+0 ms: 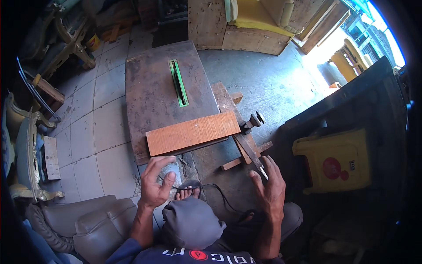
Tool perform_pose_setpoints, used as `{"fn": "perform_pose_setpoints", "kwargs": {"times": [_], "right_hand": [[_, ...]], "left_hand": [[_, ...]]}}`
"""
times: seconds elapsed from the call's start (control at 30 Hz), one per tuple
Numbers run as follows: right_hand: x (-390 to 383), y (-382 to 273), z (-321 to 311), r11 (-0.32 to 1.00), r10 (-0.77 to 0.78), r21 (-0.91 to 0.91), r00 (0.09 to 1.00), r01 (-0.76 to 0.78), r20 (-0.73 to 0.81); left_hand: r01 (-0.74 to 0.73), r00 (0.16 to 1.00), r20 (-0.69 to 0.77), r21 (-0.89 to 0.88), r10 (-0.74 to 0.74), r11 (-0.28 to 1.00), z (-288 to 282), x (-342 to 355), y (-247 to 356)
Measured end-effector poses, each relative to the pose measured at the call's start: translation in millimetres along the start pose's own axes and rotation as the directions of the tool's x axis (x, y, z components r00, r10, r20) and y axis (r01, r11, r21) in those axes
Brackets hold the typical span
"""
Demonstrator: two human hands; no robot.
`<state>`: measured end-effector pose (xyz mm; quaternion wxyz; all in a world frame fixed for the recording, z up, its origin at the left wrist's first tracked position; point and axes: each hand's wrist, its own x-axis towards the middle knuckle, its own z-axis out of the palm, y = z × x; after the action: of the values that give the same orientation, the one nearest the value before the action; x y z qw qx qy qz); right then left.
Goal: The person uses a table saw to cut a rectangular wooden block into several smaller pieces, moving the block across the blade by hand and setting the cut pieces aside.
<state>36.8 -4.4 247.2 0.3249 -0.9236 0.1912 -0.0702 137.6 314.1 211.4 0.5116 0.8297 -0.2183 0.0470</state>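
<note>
A reddish-brown wooden board point(191, 132) lies across the near edge of a dark, worn saw table point(151, 83) with a green-framed slot point(178, 83). Short of the board's left end, my left hand point(156, 185) hovers with fingers bent and thumb apart, holding nothing. My right hand point(271, 189) is raised further right, thumb and fingers spread. Close to its fingertips is the pale end of a narrow bar point(250, 152) that slopes down from the table's right side; contact cannot be made out. A black clamp-like fitting point(252, 123) sits just beyond the board's right end.
Wooden legs point(233, 163) stick out under the table's right side. A black cable point(215, 187) runs across the floor by my foot. A yellow plastic stool point(338, 160) stands at right. Carved chair frames point(30, 145) line the left, and a grey-brown padded seat point(94, 220) is near left.
</note>
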Motion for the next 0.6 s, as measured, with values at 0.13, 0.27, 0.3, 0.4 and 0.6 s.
{"fn": "perform_pose_setpoints", "kwargs": {"times": [0.13,0.27,0.3,0.4,0.6], "right_hand": [[-1.1,10.3,-8.0,0.994,0.106,0.003,0.993,-0.106,-0.060],[6.3,14.5,-58.3,0.994,0.070,-0.073,0.987,-0.081,-0.144],[11.5,8.0,-74.8,0.988,0.073,-0.124,0.989,-0.088,-0.125],[25.3,15.8,-102.1,0.959,0.044,-0.282,0.999,-0.040,0.007],[48.8,121.4,27.9,0.963,0.068,-0.269,0.985,-0.023,0.158]], "left_hand": [[-0.107,0.993,-0.048,0.036,0.109,0.994,1.1,23.3,-2.7],[-0.147,0.989,-0.016,-0.106,0.146,0.983,8.7,31.6,-4.4],[-0.143,0.990,-0.002,-0.115,0.144,0.983,10.4,33.2,-6.0],[-0.152,0.987,0.025,-0.125,0.156,0.980,13.3,44.1,-5.7],[-0.171,0.970,0.151,-0.146,0.193,0.974,42.4,62.8,18.5]]}}
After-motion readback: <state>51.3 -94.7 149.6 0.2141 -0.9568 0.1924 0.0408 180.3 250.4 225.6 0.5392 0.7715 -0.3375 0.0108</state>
